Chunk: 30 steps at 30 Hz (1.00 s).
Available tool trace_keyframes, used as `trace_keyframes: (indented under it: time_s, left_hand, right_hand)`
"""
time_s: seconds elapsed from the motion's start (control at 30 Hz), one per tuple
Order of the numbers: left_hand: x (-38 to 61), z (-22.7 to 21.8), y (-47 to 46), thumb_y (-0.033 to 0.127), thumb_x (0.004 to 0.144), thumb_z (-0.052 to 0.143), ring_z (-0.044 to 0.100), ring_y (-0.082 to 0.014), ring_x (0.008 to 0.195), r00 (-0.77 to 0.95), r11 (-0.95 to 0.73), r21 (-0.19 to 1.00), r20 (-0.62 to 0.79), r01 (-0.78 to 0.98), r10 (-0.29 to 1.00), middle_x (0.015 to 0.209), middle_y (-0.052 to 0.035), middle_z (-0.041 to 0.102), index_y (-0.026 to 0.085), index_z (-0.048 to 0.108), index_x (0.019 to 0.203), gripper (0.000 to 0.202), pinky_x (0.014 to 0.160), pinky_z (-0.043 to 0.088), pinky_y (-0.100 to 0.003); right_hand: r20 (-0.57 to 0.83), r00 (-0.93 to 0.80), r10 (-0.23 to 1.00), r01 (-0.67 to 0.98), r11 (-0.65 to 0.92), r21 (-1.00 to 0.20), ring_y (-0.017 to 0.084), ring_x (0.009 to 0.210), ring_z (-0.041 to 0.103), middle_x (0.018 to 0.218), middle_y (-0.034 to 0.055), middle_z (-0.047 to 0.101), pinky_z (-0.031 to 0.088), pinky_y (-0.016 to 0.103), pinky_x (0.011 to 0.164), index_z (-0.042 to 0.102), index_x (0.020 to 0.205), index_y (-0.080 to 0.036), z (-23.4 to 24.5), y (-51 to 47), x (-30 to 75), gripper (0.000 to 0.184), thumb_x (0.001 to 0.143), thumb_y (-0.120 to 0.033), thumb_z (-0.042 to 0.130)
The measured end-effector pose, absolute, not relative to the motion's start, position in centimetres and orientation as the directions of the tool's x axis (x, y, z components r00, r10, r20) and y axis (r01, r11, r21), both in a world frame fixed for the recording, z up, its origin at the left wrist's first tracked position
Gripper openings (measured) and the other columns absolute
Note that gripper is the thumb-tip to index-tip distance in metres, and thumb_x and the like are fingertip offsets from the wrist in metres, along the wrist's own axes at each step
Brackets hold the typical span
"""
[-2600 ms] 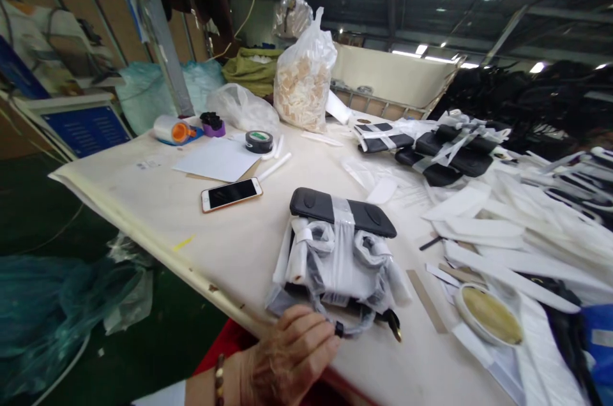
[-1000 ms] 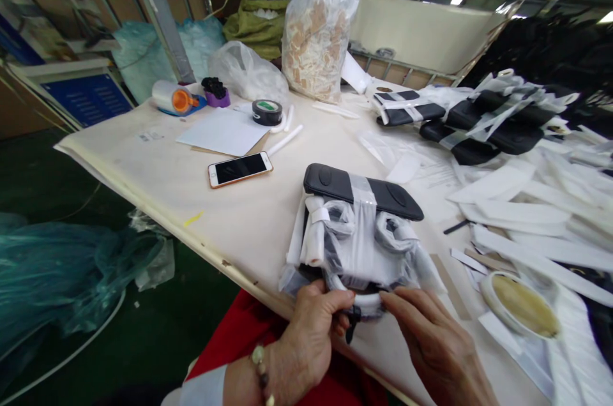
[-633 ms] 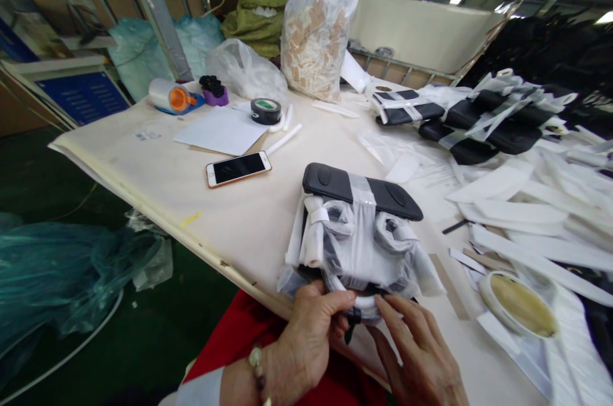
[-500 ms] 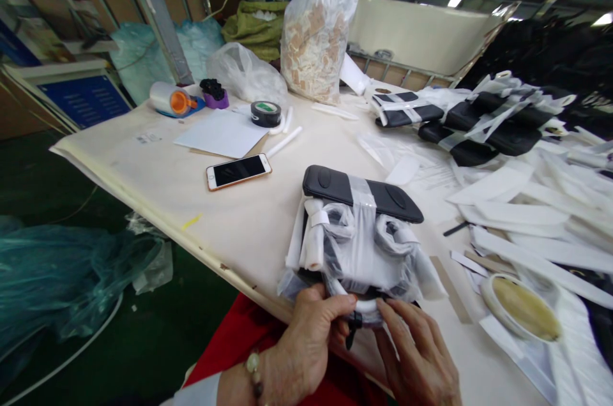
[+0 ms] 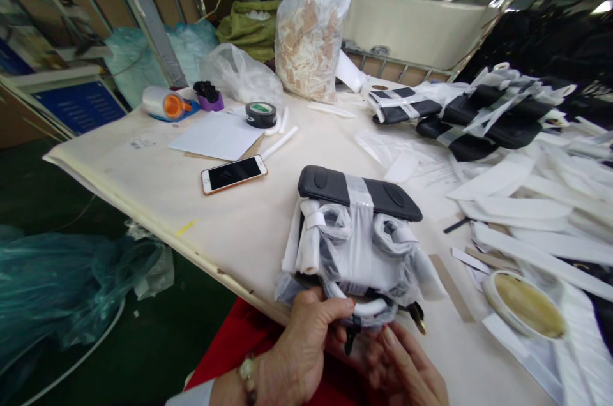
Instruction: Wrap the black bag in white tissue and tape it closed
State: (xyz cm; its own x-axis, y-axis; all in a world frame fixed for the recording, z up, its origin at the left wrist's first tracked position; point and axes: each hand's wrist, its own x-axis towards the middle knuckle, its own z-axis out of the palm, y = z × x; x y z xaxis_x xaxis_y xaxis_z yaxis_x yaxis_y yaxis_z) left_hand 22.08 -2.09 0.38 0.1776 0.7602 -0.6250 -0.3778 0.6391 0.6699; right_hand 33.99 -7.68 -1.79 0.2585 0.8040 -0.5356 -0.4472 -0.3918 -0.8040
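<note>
A black bag point(image 5: 359, 192) lies at the table's near edge, bound with clear film and padded with white foam wrap point(image 5: 310, 249). Its curved handle point(image 5: 366, 308), sleeved in white tubing, points toward me. My left hand point(image 5: 301, 342) is closed round the left part of this handle, thumb on top. Just right of the thumb hangs a small black strap end point(image 5: 352, 332). My right hand point(image 5: 400, 361) is below the handle's right side, fingers curled in, fingertips against the film edge. What it pinches is hidden. A dark tab with a gold end point(image 5: 417, 316) sticks out nearby.
On the table are a phone point(image 5: 234, 174), white sheets point(image 5: 215, 136), black tape point(image 5: 261, 115) and a tape dispenser point(image 5: 165, 105). Wrapped black bags point(image 5: 479, 119) pile up at right, above foam strips point(image 5: 522, 208) and a tape roll point(image 5: 524, 304). A scrap-filled sack point(image 5: 309, 42) stands behind.
My right hand has dropped from the top of the handle to below it, fingers now curled. The dark tab at right has come into sight. My left hand keeps its hold.
</note>
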Motion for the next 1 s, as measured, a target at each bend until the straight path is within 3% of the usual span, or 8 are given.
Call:
trace_keyframes:
  time_s: [0.27,0.37,0.43,0.5,0.57,0.63,0.7,1.0]
  left_hand:
    - [21.3,0.9,-2.5,0.039,0.060,0.066,0.041,-0.0085,0.047,0.225,0.657,0.668,-0.621,-0.348,0.751,0.053,0.0032,0.049,0.014,0.053,0.070,0.030,0.048,0.032,-0.021]
    - [19.4,1.0,-3.8,0.046,0.071,0.060,0.043,-0.0101,0.046,0.192,0.565,0.820,-0.542,-0.093,0.818,0.052,0.0026,0.049,0.015,0.053,0.077,0.032,0.047,0.034,-0.022]
    - [18.2,1.1,-4.5,0.039,0.078,0.058,0.049,-0.0122,0.050,0.113,0.229,0.952,-0.255,0.205,0.960,0.058,0.0005,0.054,0.015,0.053,0.086,0.025,0.051,0.039,-0.024]
    - [17.8,1.3,-4.8,0.025,0.082,0.054,0.059,-0.0171,0.070,0.156,-0.294,0.828,0.250,0.477,0.956,0.080,-0.0066,0.063,0.015,0.053,0.100,0.021,0.065,0.047,-0.028]
    - [18.4,1.4,-4.3,0.017,0.085,0.047,0.059,-0.0218,0.087,0.328,-0.628,0.495,0.564,0.601,0.758,0.102,-0.0128,0.063,0.012,0.051,0.111,0.027,0.075,0.047,-0.033]
    - [19.6,1.4,-3.7,0.015,0.087,0.039,0.057,-0.0247,0.089,0.469,-0.708,0.282,0.586,0.647,0.661,0.106,-0.0141,0.062,0.008,0.051,0.113,0.030,0.073,0.046,-0.037]
    - [20.8,1.1,-3.1,0.014,0.087,0.034,0.055,-0.0252,0.083,0.531,-0.696,0.216,0.507,0.684,0.679,0.102,-0.0132,0.062,0.006,0.053,0.111,0.032,0.070,0.043,-0.039]
    - [21.9,-0.5,-3.3,0.009,0.083,0.034,0.048,-0.0243,0.089,0.453,-0.683,0.297,0.566,0.667,0.689,0.088,-0.0091,0.058,0.010,0.056,0.097,0.025,0.083,0.031,-0.042]
  right_hand:
    - [-0.588,-0.138,0.797,-0.684,-0.506,-0.525,0.012,0.058,0.052,0.061,-0.0019,0.056,0.043,0.025,0.054,0.062,0.084,-0.018,-1.8,-5.5,35.0,0.028,0.071,-0.040,0.074]
    - [-0.567,-0.123,0.814,-0.672,-0.489,-0.556,0.011,0.055,0.050,0.060,-0.0017,0.056,0.041,0.023,0.049,0.063,0.081,-0.018,-2.0,-5.6,35.0,0.024,0.072,-0.039,0.073]
    - [-0.558,-0.127,0.820,-0.676,-0.483,-0.556,0.010,0.053,0.049,0.059,-0.0023,0.055,0.041,0.022,0.049,0.064,0.080,-0.018,-2.0,-5.7,34.9,0.023,0.072,-0.038,0.073]
    - [-0.571,-0.141,0.809,-0.713,-0.483,-0.508,0.009,0.052,0.048,0.057,-0.0035,0.054,0.041,0.021,0.050,0.064,0.078,-0.019,-1.9,-5.6,34.7,0.021,0.071,-0.035,0.075]
    - [-0.591,-0.169,0.789,-0.763,-0.484,-0.428,0.008,0.052,0.048,0.057,-0.0050,0.053,0.042,0.021,0.053,0.064,0.076,-0.019,-1.7,-5.5,34.6,0.021,0.068,-0.032,0.078]
    - [-0.601,-0.181,0.779,-0.793,-0.477,-0.380,0.007,0.053,0.050,0.056,-0.0055,0.052,0.043,0.020,0.054,0.064,0.073,-0.018,-1.7,-5.4,34.5,0.023,0.063,-0.029,0.081]
    - [-0.591,-0.157,0.791,-0.798,-0.454,-0.396,0.008,0.052,0.050,0.055,-0.0053,0.052,0.042,0.021,0.052,0.063,0.069,-0.017,-1.8,-5.3,34.4,0.024,0.061,-0.028,0.082]
    - [-0.596,-0.063,0.801,-0.846,-0.360,-0.394,0.005,0.050,0.049,0.062,-0.0048,0.060,0.039,0.017,0.049,0.064,0.073,-0.018,-1.9,-5.4,33.7,0.029,0.055,-0.023,0.086]
